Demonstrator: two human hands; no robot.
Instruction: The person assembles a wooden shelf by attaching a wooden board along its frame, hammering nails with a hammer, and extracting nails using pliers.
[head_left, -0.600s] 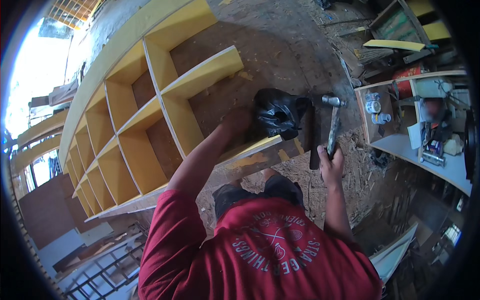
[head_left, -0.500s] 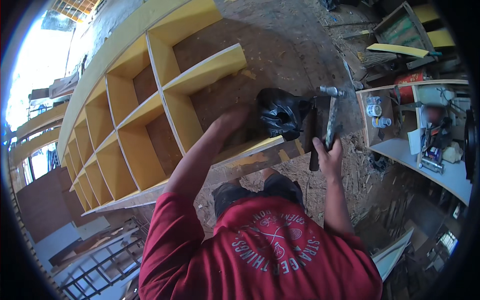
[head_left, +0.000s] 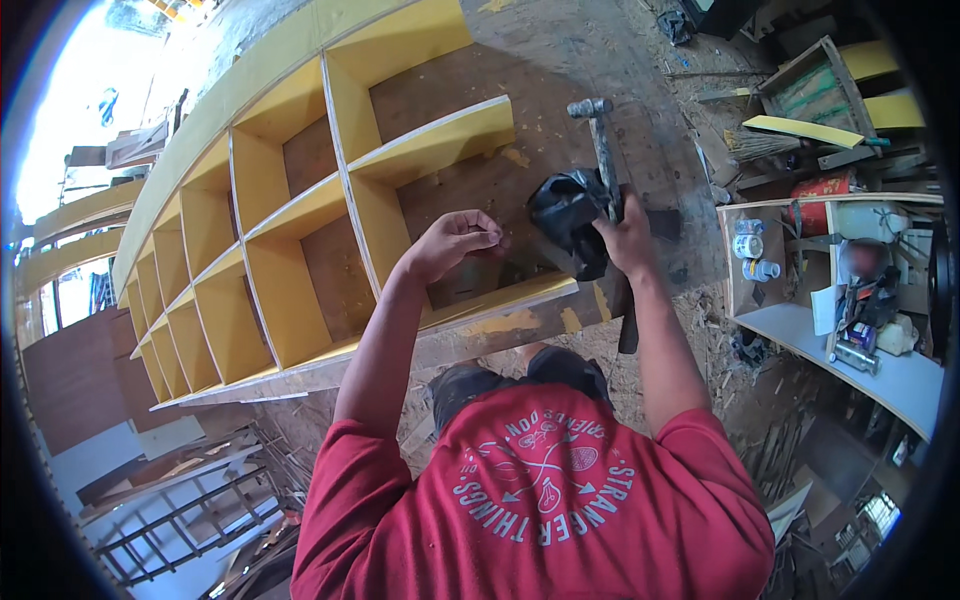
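Left hand [head_left: 452,246], dim beside the bag a moment ago, now shows clearly at frame centre, apart from it; fingers pinched, can't tell if on something small. Right hand [head_left: 629,238] has come up and in, fingers wrapped round the hammer [head_left: 603,152], overlapping the black bag [head_left: 562,210] right of centre; can't tell if they grip it too. Net: hammer now at the bag, left clear. Beyond: tabletop [head_left: 555,75], yellow grid [head_left: 285,292] upper left.

Small white jars [head_left: 747,246] sit in an open box [head_left: 785,317]. A straw broom [head_left: 763,144] lies near a red can [head_left: 824,186].
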